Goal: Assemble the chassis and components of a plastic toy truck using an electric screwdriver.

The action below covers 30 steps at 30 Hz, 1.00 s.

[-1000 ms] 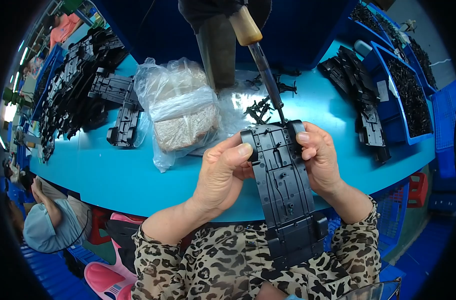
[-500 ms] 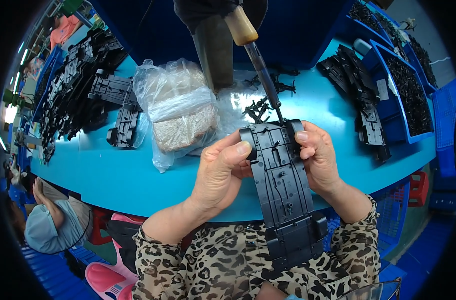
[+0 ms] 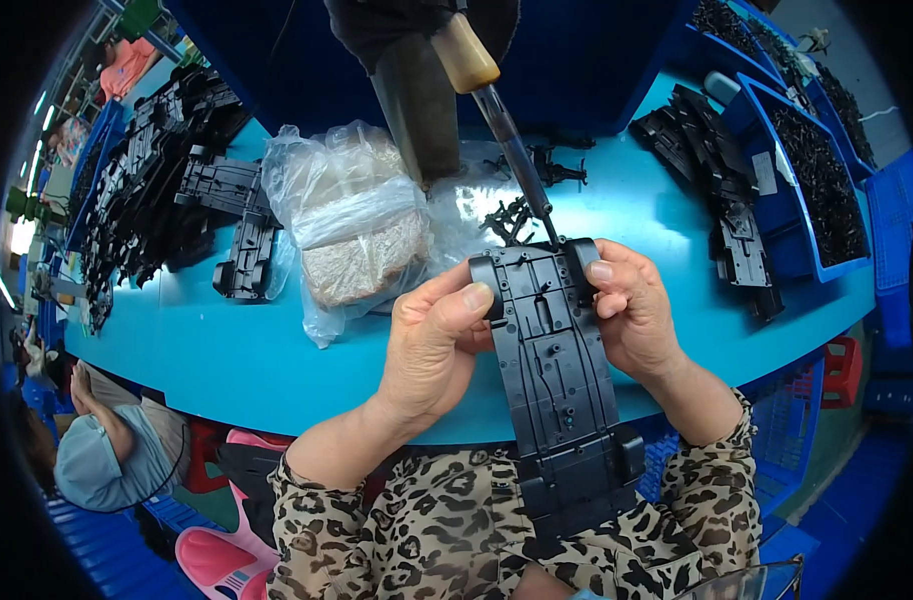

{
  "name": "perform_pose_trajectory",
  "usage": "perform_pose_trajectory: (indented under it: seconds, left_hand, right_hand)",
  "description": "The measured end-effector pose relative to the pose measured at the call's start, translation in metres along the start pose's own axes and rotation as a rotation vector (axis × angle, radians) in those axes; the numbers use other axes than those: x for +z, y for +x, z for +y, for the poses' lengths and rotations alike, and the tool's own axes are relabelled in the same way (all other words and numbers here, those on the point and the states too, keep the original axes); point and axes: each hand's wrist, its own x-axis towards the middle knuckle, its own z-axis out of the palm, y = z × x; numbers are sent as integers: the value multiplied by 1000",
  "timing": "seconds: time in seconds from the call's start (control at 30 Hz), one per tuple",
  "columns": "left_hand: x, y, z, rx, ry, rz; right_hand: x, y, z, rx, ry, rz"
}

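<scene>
in the head view, your left hand [image 3: 432,340] has its thumb pressed on the left raised arch of the long black chassis plate [image 3: 560,365], with the fingers bent beneath and clamped on that edge. your right hand [image 3: 637,310] pinches the right arch the same way, thumb on top, fingers curled and closed on the piece. the plate lies between both hands, sloping from the table side down toward your lap; it looks like moulded matte plastic, stiff and narrow, with ribs, small round posts, holes and rounded arches at both ends. a tan-handled tool [image 3: 465,55] slants down to its far edge, the handle smooth and bulbous, the slim shaft shiny; you can't be sure from here whether the tip touches.

beyond your hands, spindly black parts [image 3: 509,220] lie heaped on the smooth, glossy blue table [image 3: 247,370]. left of them sits a parcel [image 3: 362,245] in crinkled clear plastic, its lower half mottled beige. further left is a jagged pile of black plates [image 3: 162,170], and at right a smaller stack [image 3: 702,150] beside a blue bin [image 3: 777,215] full of small black pieces. the bin's wall bears a pale label [image 3: 766,174], its print too small to read. your sleeves [image 3: 317,520] are soft cloth in a leopard print.
</scene>
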Motion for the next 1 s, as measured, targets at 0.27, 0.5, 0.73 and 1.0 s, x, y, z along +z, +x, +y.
perform_pose_trajectory:
  seconds: [0.27,0.5,0.73,1.0]
  left_hand:
    - [-8,5,-7,17,-61,17]
    - [-10,12,-11,20,-56,76]
    - [-12,17,-11,52,-98,67]
    - [-14,23,-10,47,-137,130]
  right_hand:
    - [-7,10,-5,54,-117,25]
    - [-7,13,-8,116,-143,8]
    - [-6,17,-15,202,-45,-11]
    - [-8,22,-17,210,-38,-59]
